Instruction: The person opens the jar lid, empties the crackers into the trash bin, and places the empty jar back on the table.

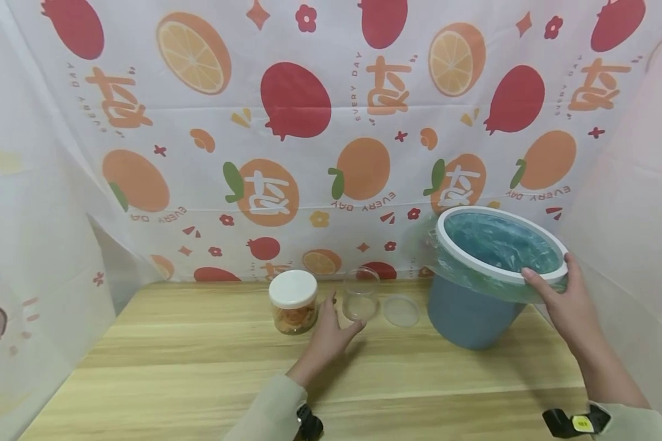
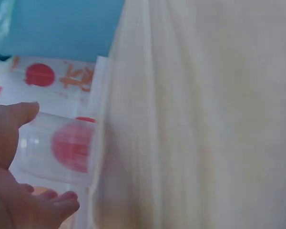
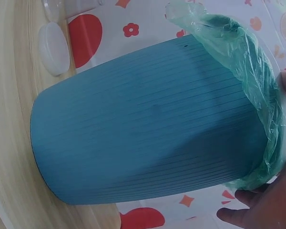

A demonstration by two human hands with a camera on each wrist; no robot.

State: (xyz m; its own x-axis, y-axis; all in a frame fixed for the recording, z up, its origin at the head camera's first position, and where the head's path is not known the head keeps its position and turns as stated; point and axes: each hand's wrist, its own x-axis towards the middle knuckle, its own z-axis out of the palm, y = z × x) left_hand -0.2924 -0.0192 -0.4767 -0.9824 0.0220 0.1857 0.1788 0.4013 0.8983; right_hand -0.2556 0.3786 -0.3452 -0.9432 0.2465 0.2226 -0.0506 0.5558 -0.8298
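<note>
Beside the lidless jar (image 1: pixel 361 299), the left grip (image 1: pixel 329 335) is gaping wide, empty; the right grip (image 1: pixel 570 309) is pinching the bin (image 1: pixel 469 318) by its rim. Likely light and slippery, the jar is standing near the tabletop's (image 1: pixel 198 367) back edge, inviting sidewall holds.

Bin (image 1: pixel 466 321): blue plastic, matt, finely ribbed along the wall; rim (image 1: pixel 441 228) is smooth white plastic. Liner (image 3: pixel 257 86): thin translucent green plastic film, crinkled, glossy. Clear jar (image 1: pixel 360 300): transparent, smooth, shiny; looks plastic. Loose lid (image 1: pixel 401 311): translucent, smooth. Filled jar (image 1: pixel 295 318): transparent wall; white lid (image 1: pixel 293 288) is smooth, plastic-looking. Table (image 1: pixel 198 367): pale wood-look, grained. Backdrop (image 1: pixel 209 116): printed, cloth-like sheet, creased. Sleeve (image 1: pixel 273 407): matt cloth.
</note>
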